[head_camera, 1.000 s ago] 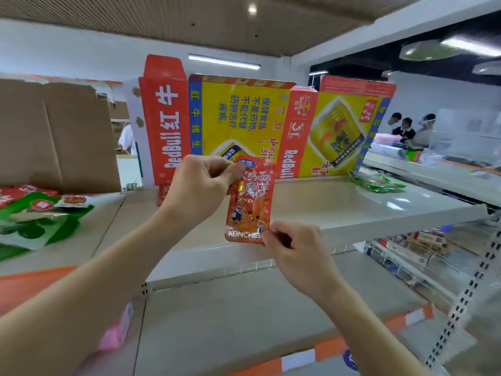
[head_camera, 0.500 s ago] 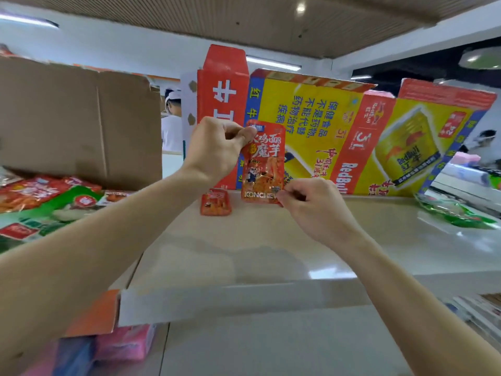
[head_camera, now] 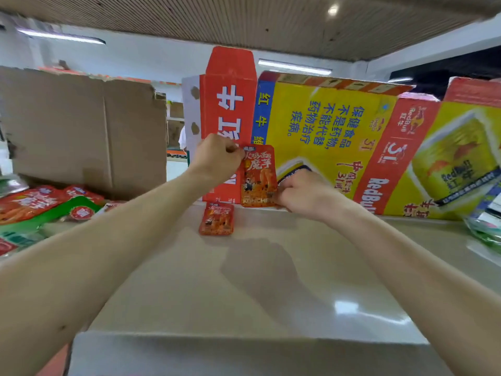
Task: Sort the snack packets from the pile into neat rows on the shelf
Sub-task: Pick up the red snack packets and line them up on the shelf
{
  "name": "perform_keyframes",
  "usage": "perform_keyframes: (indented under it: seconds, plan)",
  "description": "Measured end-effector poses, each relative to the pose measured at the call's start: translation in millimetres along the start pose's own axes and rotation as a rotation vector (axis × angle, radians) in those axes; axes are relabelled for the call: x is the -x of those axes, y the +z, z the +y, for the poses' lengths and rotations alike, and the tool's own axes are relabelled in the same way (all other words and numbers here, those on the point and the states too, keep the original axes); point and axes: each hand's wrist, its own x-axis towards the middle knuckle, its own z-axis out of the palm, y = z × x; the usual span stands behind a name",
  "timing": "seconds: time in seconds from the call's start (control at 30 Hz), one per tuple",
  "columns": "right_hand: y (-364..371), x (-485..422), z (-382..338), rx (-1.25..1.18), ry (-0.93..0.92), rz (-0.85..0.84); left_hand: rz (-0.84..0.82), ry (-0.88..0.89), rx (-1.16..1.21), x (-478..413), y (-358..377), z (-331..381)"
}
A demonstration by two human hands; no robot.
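An orange snack packet (head_camera: 259, 176) stands upright at the back of the shelf (head_camera: 271, 280), against the Red Bull carton. My left hand (head_camera: 218, 156) pinches its top left corner. My right hand (head_camera: 301, 189) pinches its lower right corner, knuckles near the shelf. A second orange packet (head_camera: 217, 218) of the same kind lies flat on the shelf just in front and to the left. The pile of red and green snack packets (head_camera: 46, 210) lies on the shelf section at the far left.
Flattened Red Bull cartons (head_camera: 339, 137) line the back of the shelf. A brown cardboard sheet (head_camera: 81, 128) stands behind the pile at left. Green and blue packets (head_camera: 485, 226) lie at the right edge. The shelf's front lip (head_camera: 244, 354) is near me.
Both hands have carried the orange packet forward and down, from mid-air in front of the shelf to the back of the shelf, where its lower edge now meets the surface.
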Motion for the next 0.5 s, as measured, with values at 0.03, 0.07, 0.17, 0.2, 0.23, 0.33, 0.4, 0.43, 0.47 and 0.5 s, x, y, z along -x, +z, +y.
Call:
perform_keyframes:
  seconds: [0.03,0.07,0.17,0.2,0.23,0.33,0.4,0.43,0.47,0.5]
  plan:
    - [2,-6,0,0.010,0.004,-0.027,-0.011,-0.008,-0.043,-3,3,-5]
    - [4,-10,0,0.021,-0.001,-0.053,-0.024,-0.018,-0.076,-7,7,-11]
    - [16,-19,3,0.071,-0.041,-0.121,-0.068,-0.044,-0.152,-17,19,-30]
    - [20,-22,5,0.092,-0.048,-0.138,-0.085,-0.058,-0.176,-18,24,-35]
    - [25,-24,7,0.110,-0.047,-0.153,-0.105,-0.075,-0.196,-20,29,-41]
    - [35,-33,16,0.135,-0.023,-0.216,-0.148,-0.121,-0.236,-20,42,-55]
    - [42,-34,19,0.136,-0.019,-0.257,-0.163,-0.110,-0.270,-18,49,-61]
    - [46,-35,21,0.137,-0.025,-0.275,-0.176,-0.098,-0.287,-17,51,-62]
    - [51,-34,23,0.138,-0.028,-0.289,-0.195,-0.088,-0.303,-15,53,-63]
    - [56,-33,24,0.143,-0.022,-0.303,-0.218,-0.078,-0.318,-13,55,-64]
